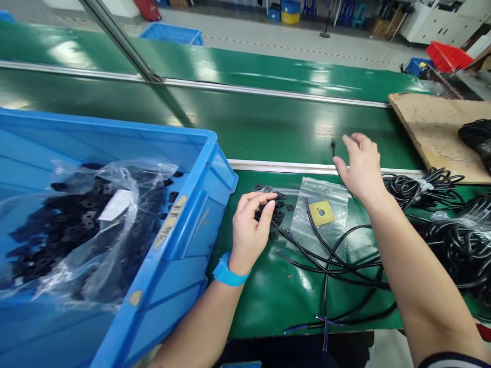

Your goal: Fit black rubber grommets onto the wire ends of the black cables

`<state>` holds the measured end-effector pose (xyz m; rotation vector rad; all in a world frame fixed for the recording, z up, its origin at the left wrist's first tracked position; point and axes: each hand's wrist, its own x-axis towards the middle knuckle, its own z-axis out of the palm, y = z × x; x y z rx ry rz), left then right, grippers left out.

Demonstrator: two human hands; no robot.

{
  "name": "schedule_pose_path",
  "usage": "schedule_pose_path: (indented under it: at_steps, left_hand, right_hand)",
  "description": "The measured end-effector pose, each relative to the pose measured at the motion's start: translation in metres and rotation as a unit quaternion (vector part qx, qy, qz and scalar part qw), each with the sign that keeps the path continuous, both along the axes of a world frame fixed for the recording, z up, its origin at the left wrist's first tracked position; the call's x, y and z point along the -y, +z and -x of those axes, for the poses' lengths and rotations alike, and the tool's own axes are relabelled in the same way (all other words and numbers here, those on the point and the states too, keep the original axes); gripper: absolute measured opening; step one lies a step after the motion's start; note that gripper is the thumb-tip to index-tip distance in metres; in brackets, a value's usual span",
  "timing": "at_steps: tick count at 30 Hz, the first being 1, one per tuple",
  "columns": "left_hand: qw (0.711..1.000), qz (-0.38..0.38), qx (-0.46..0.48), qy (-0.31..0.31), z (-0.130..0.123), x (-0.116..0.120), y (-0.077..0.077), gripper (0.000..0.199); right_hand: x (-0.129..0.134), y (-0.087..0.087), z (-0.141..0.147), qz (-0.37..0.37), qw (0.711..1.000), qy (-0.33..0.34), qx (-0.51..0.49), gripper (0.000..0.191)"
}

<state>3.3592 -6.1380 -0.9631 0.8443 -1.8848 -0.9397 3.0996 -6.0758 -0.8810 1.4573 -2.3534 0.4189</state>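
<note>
My left hand (251, 225), with a blue band at its wrist, has thumb and index finger pinched on a small black plastic part, mostly hidden by the fingertips. It is over a cluster of small black plastic parts (290, 207). My right hand (360, 166) is raised over the belt's near rail, fingers apart. Close by its fingertips is the blurred end of a black cable (333, 146); the hand does not close around it. Between the hands, a yellow square piece with a round hole (316, 213) lies on a clear plastic bag (303, 230). Black cables (337, 266) with stripped coloured ends cross the green table.
A large blue bin (192, 204) at left holds many black parts (72, 225) in clear plastic. Coiled black cables (425, 186) are heaped at right, beside a cardboard sheet (433, 122). Beyond the metal rail (276, 166) runs a green belt (245, 128); a metal post (118, 41) stands behind it.
</note>
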Motion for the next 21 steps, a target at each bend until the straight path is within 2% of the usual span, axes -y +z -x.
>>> schedule_pose_path:
  at_steps: [2,4,6,8,10,12,14,17,21]
  left_hand:
    - [0.992,0.091,0.090,-0.001,0.002,0.004,-0.005,0.023]
    - [0.972,0.160,0.175,0.002,0.008,0.004,-0.011,0.024]
    - [0.948,0.202,0.245,-0.002,0.018,0.002,-0.017,0.026]
    - [0.931,0.224,0.289,-0.016,0.026,0.000,-0.022,0.028]
    - [0.922,0.232,0.307,-0.031,0.032,0.000,-0.025,0.024]
    - [0.924,0.234,0.299,-0.039,0.033,0.001,-0.027,0.013]
    - [0.933,0.234,0.271,-0.042,0.030,0.003,-0.027,0.003]
    - [0.951,0.224,0.204,-0.057,0.026,0.004,-0.024,0.002]
    - [0.978,0.162,0.107,-0.080,0.019,-0.001,-0.017,0.004]
  right_hand:
    - [-0.021,-0.011,-0.025,-0.117,0.993,-0.001,0.026,0.034]
    - [-0.048,-0.026,-0.058,-0.223,0.974,-0.019,0.045,0.047]
    - [-0.074,-0.045,-0.085,-0.274,0.961,0.002,0.040,0.043]
    - [-0.095,-0.064,-0.098,-0.261,0.964,0.034,0.045,0.024]
    - [-0.112,-0.075,-0.098,-0.184,0.979,0.057,0.074,0.011]
    - [-0.125,-0.078,-0.091,-0.087,0.987,0.073,0.114,0.013]
    - [-0.135,-0.078,-0.085,-0.028,0.988,0.079,0.130,0.023]
    - [-0.145,-0.083,-0.085,-0.017,0.996,0.057,0.067,0.029]
    - [-0.148,-0.099,-0.093,-0.083,0.995,0.025,-0.042,0.036]
